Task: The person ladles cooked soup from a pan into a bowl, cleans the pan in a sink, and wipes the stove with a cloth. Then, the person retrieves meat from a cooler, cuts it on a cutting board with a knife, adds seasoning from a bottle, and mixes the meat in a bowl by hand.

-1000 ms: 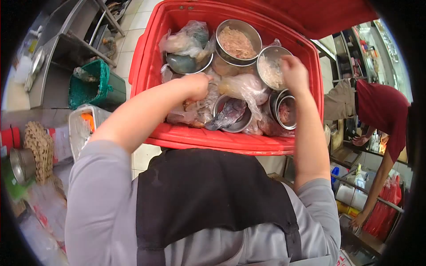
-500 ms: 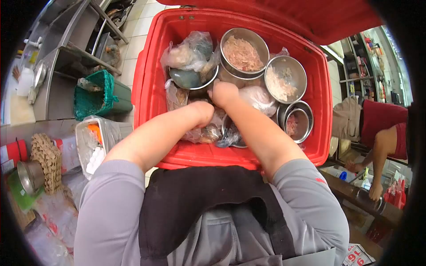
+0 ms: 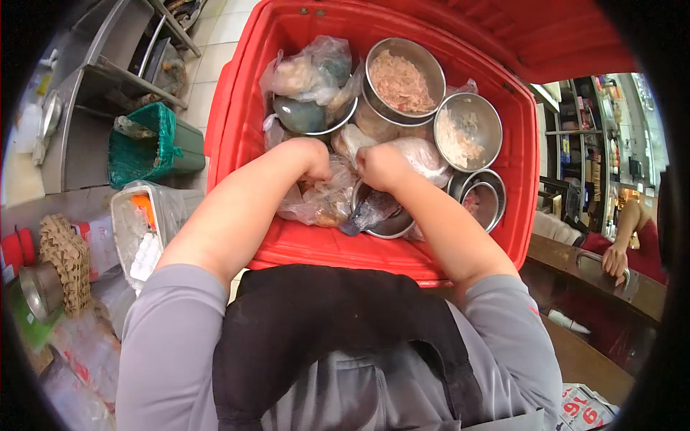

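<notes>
Both of my hands reach into an open red cooler (image 3: 233, 129). My left hand (image 3: 310, 159) is curled over a clear plastic bag (image 3: 327, 197) of food, its fingers mostly hidden. To its right, my right hand (image 3: 382, 167) is closed at a pale plastic bag (image 3: 420, 156); whatever its fingers pinch is hidden. Beyond them stand a steel bowl of shredded pinkish meat (image 3: 402, 82) and a bowl with pale paste (image 3: 467, 131). Bagged food (image 3: 309, 72) rests on a bowl at the upper left. Nested bowls (image 3: 485, 197) sit at the right, and another bowl (image 3: 394, 224) lies below my right hand.
The raised red lid (image 3: 546, 36) is at the upper right. At left are a green-lined bin (image 3: 154, 144), a white container (image 3: 133, 244), egg trays (image 3: 65, 251) and a steel shelf (image 3: 79, 115). A co-worker's hand (image 3: 616, 260) rests on a counter (image 3: 575, 273) at right.
My right hand first moved from the pale-paste bowl toward the middle, then slightly right and down. My left hand has shifted a little left. The co-worker's hand has moved up.
</notes>
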Available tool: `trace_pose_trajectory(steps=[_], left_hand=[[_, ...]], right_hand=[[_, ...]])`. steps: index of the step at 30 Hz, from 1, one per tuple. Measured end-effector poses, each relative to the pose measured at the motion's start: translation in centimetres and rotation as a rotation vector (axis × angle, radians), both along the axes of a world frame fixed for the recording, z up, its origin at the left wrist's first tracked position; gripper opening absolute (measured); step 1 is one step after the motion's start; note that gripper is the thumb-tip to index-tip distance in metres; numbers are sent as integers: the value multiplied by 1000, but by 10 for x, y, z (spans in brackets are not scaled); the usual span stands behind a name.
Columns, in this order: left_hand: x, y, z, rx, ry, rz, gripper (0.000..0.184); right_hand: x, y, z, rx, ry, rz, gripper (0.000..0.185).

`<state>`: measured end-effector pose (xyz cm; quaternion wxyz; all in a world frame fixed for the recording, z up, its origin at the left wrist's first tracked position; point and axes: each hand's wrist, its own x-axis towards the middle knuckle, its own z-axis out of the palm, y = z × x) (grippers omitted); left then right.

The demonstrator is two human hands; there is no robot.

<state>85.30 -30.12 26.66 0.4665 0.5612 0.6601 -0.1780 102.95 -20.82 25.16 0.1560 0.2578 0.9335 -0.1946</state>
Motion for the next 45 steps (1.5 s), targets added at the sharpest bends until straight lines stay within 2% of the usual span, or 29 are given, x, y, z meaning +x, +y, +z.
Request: trace_pose_trajectory(steps=[2, 6, 8, 10, 11, 14, 15, 18, 19, 22, 23, 25, 26, 27, 28, 30, 31, 34, 35, 36, 38, 39, 41, 42, 44, 45], left_hand=[[2, 2, -6, 151, 23, 66, 38], [17, -6, 8, 502, 18, 156, 48], [28, -6, -1, 697, -6, 231, 38], [23, 8, -18, 747, -118, 288, 33], [22, 7, -25, 884, -130, 356, 30], [11, 14, -30, 595, -357, 488, 30], [15, 16, -30, 573, -376, 617, 29], [25, 12, -4, 234, -705, 928, 30], [27, 11, -20, 313, -757, 867, 30], [28, 11, -25, 350, -680, 719, 30], [28, 10, -16, 323, -602, 656, 28], [33, 10, -30, 572, -685, 555, 25], [35, 10, -35, 694, -725, 502, 23], [31, 12, -40, 450, -635, 577, 19], [28, 16, -26, 442, -601, 605, 18], [22, 18, -9, 419, -536, 661, 18], [15, 22, -9, 377, -625, 747, 19], [16, 23, -9, 465, -717, 750, 23], [21, 20, -22, 598, -778, 619, 32], [24, 19, -35, 559, -783, 500, 43], [37, 7, -13, 375, -539, 268, 49], [39, 5, -4, 383, -522, 197, 49], [36, 6, 7, 362, -464, 124, 45], [34, 7, 10, 355, -434, 89, 43], [32, 11, 19, 296, -382, 90, 48], [32, 12, 21, 266, -356, 90, 51]], right_hand=[[10, -9, 20, -38, 12, -24, 18], [26, -9, 32, -147, 236, -152, 17], [26, 2, 32, -229, 325, -190, 18], [30, 9, 31, -333, 276, -273, 18], [32, 12, 32, -389, 255, -309, 17], [40, 19, 37, -488, 181, -346, 16], [41, 21, 38, -510, 152, -339, 16], [42, 20, 29, -481, 170, -193, 18], [41, 17, 23, -454, 192, -127, 19], [39, 10, 27, -536, 386, -373, 27], [34, 9, 32, -586, 392, -523, 30], [25, 4, 43, -691, 393, -821, 34], [27, 7, 33, -540, 395, -736, 34], [28, 13, 16, -387, 397, -649, 33], [29, 19, 6, -234, 395, -560, 33], [33, 25, 37, -544, 413, -729, 28], [36, 28, 48, -698, 420, -807, 26], [52, 35, 48, -906, 591, -878, 20], [52, 37, 45, -988, 629, -889, 16], [52, 39, 43, -1020, 646, -926, 15], [52, 40, 43, -1087, 675, -1008, 13], [54, 42, 40, -1147, 688, -1057, 12], [60, 50, 29, -1266, 716, -1153, 11], [63, 55, 21, -1353, 741, -1121, 11], [64, 60, 14, -1526, 792, -1050, 12], [65, 62, 10, -1504, 781, -1065, 12]])
